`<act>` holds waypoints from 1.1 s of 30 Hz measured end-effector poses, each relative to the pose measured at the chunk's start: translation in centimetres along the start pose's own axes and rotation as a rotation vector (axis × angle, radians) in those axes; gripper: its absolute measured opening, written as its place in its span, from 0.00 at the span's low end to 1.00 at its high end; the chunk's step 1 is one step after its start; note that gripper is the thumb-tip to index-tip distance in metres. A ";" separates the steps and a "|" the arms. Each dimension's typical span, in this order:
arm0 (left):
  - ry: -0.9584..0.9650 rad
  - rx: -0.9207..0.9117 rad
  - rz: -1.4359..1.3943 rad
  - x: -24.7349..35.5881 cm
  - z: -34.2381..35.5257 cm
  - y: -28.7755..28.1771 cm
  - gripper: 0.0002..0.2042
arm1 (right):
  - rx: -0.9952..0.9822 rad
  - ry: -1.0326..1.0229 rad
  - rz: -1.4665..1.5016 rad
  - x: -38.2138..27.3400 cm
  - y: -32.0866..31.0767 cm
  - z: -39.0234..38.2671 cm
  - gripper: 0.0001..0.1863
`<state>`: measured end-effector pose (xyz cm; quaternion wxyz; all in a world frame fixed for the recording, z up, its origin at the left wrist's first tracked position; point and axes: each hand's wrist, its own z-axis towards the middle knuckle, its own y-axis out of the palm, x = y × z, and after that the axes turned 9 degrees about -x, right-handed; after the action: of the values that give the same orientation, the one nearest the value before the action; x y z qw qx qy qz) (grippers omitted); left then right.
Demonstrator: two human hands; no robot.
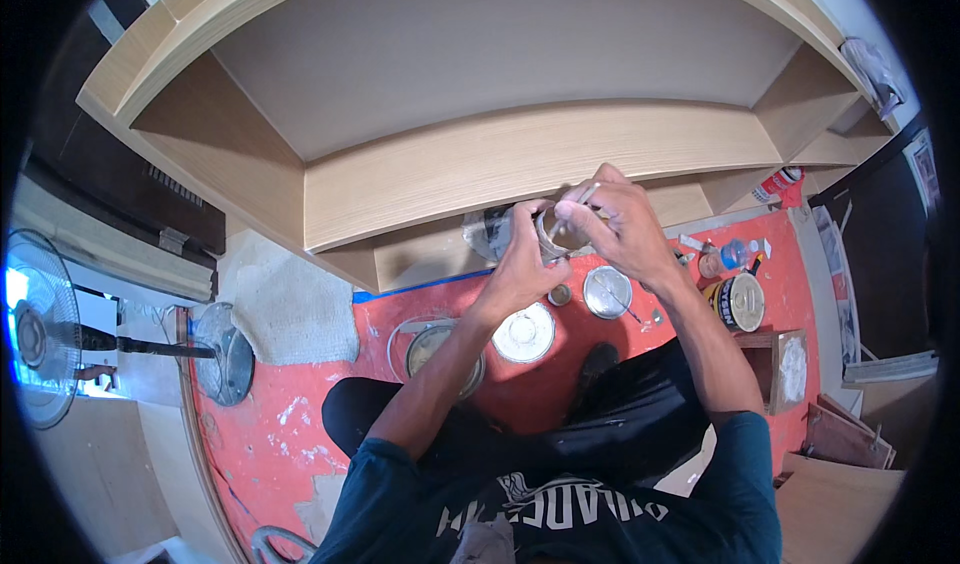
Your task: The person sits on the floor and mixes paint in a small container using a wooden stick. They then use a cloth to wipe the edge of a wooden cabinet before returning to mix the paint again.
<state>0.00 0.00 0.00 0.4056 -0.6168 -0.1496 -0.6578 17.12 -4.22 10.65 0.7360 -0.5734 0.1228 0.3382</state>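
Dark teal shirt and black trousers (620,414) of the seated person, lowest in the view.

Red floor covering (280,434), paint-spattered, carrying the tins. Open tin (444,352), near the left knee, lid off. Round metal lid (523,332), pale inside, lying flat beside it. Second round lid or tin top (607,292), silver, just beyond. Small round cap (560,294) between the two. Black-and-yellow tin (740,301), toward the covering's right edge, lid on.

Left hand (520,259), clenched around a small clear jar (560,232), held above the covering in front of the cabinet. Right hand (615,219), fingers pinched on a thin stick or brush whose tip is at the jar's mouth.

Judgement: tins opened, material being stirred or dipped in the jar; cabinet not yet being worked on.

Light wood cabinet (500,159), farthest. Standing fan (40,334), far left.
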 end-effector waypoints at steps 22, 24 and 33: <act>0.049 0.022 0.016 0.2 -0.2 0.3 0.38 | 0.040 -0.031 -0.032 -1.1 0.0 -0.1 0.10; 0.034 0.028 -0.081 0.4 -0.1 0.1 0.38 | 0.124 0.005 -0.114 -1.2 -0.1 0.3 0.10; -0.001 0.004 -0.103 0.2 -0.1 0.3 0.39 | 0.011 0.008 -0.043 -0.2 -0.4 0.0 0.12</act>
<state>0.19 -0.33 0.06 0.3724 -0.6078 -0.1827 -0.6771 17.24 -4.37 11.01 0.7458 -0.5730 0.1152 0.3195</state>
